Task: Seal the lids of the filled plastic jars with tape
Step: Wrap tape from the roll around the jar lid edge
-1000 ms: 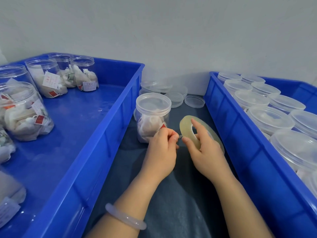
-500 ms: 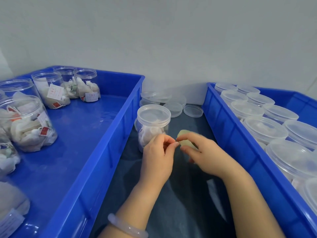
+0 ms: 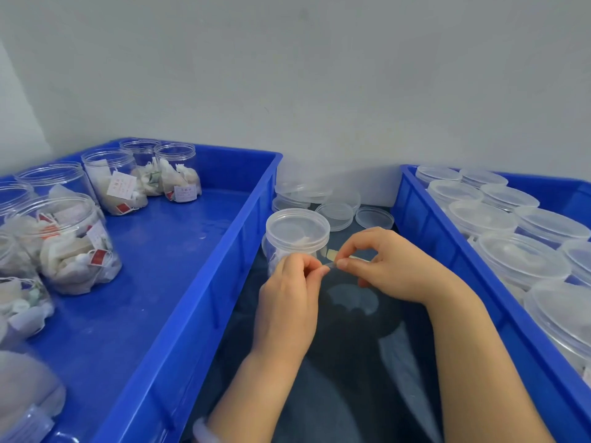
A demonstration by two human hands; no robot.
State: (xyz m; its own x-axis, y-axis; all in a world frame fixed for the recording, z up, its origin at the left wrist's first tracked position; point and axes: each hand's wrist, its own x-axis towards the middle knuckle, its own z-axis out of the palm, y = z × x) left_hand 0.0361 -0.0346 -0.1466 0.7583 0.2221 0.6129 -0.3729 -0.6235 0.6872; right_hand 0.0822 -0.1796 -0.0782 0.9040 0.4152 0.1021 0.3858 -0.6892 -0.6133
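The right hand [image 3: 390, 266] curls over the tape roll [image 3: 332, 254] and hides nearly all of it; only a yellowish sliver shows past the thumb and forefinger. The left hand [image 3: 287, 292], fingers bunched, pinches the loose tape strip [image 3: 331, 266], which is clear and hard to make out between the two sets of fingertips. At eleven o'clock from the hands, just behind the left knuckles, stands the lidded jar [image 3: 297, 231], its lower half covered by that hand and its contents only a pale blur. A pale bracelet [image 3: 204, 431] is cut off at the bottom edge. In the left bin [image 3: 204, 282], from nine to ten o'clock, open jars [image 3: 115, 180] hold sachets with white paper labels and small red tags; the print is too small to read. The capped jars [image 3: 521, 260] in the right bin [image 3: 447, 260], at three o'clock, run out of view. The hands work over a dark cloth [image 3: 351, 362] in a narrow lane between the two bin walls. Loose lids [image 3: 339, 215] close the lane at twelve o'clock against the wall.
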